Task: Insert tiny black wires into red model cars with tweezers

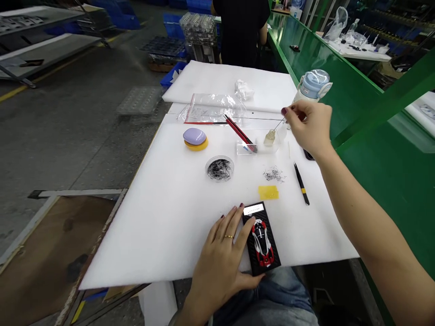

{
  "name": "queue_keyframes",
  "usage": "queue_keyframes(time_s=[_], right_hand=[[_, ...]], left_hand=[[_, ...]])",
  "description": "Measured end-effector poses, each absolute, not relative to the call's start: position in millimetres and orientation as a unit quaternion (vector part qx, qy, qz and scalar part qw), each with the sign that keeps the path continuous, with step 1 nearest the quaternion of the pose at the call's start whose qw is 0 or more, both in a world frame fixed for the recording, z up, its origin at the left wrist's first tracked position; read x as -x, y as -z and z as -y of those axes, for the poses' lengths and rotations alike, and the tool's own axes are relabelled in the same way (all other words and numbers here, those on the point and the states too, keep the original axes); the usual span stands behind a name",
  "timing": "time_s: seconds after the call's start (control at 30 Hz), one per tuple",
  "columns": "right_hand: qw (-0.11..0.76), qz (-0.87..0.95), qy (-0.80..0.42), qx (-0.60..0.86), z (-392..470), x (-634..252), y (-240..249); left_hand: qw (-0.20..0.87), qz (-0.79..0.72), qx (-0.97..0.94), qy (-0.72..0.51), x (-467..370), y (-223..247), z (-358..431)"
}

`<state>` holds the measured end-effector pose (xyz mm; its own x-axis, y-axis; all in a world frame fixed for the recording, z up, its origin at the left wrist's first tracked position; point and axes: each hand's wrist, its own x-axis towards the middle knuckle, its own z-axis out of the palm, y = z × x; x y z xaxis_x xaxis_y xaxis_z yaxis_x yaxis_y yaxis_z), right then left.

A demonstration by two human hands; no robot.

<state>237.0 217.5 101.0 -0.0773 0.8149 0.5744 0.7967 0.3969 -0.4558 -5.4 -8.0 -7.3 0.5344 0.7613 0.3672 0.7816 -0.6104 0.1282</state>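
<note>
left hand [220, 262]: fingers apart, on left side of base [252, 256] under car [263, 244]; right hand [311, 127]: pinched on rod [278, 125], its tip at bottle [269, 138], beyond car.

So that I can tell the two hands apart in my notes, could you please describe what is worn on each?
The left hand wears a plain, thin, gold-coloured ring and dark red nail polish. The right hand has similar dark polish on its thumbnail; no ring shows there. Neither wears a glove.
</note>
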Motion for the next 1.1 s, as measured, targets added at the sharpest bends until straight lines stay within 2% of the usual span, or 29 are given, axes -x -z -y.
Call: queue_keyframes(time_s=[0.13,0.2,0.27,0.37,0.4,0.47,0.53,0.63,0.7,0.8,0.93,1.1], right_hand=[[0.311,0.757,-0.087,0.568,-209.3,-247.7,-102.7],[0.274,0.746,-0.076,0.602,-192.3,-258.6,-101.4],[0.181,0.728,-0.042,0.66,-167.7,-267.8,-94.3],[-0.01,0.707,-0.033,0.706,-129.5,-273.9,-72.7],[-0.033,0.708,-0.042,0.705,-119.2,-274.7,-64.7],[0.014,0.716,-0.096,0.691,-104.3,-277.7,-51.3],[0.14,0.7,-0.223,0.664,-95.9,-284.6,-44.3],[0.344,0.578,-0.46,0.579,-88.9,-298.6,-44.4],[0.427,0.502,-0.546,0.518,-85.3,-304.4,-47.7],[0.44,0.502,-0.555,0.495,-82.7,-301.5,-51.5],[0.41,0.576,-0.482,0.517,-90.0,-283.8,-51.6],[0.436,0.613,-0.384,0.535,-115.7,-269.2,-49.8]], left_hand=[[0.035,0.433,0.879,0.197,6.1,7.6,7.6],[0.041,0.431,0.879,0.199,6.3,8.2,7.2],[0.047,0.427,0.879,0.204,6.4,9.3,6.7],[0.049,0.42,0.88,0.217,7.4,10.6,5.7],[0.047,0.415,0.882,0.221,8.1,10.7,5.4],[0.041,0.401,0.886,0.228,10.1,10.1,4.7],[0.033,0.392,0.891,0.229,12.0,8.2,4.5],[0.019,0.392,0.89,0.233,13.1,3.6,5.7],[-0.006,0.399,0.887,0.234,11.6,0.8,7.4],[-0.07,0.414,0.872,0.25,6.4,-0.2,9.3],[-0.126,0.426,0.841,0.308,-1.4,2.8,9.7],[-0.151,0.45,0.807,0.351,-8.4,2.6,11.3]])
